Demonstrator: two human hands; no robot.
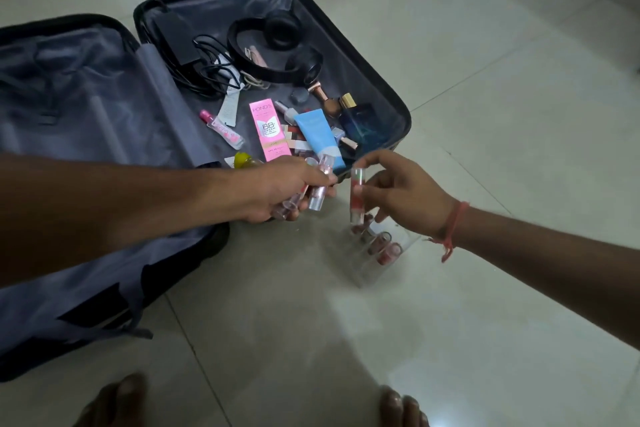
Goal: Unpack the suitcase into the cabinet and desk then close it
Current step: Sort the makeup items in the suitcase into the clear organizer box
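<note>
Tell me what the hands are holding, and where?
The left hand grips several small tubes around their middles. The right hand pinches one lipstick tube near its top.

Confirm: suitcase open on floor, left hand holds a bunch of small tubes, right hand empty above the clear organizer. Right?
Not quite. The head view shows the right hand is not empty: its fingers pinch a red-and-clear tube above the clear organizer. The open suitcase and left hand holding small tubes are correct.
</note>
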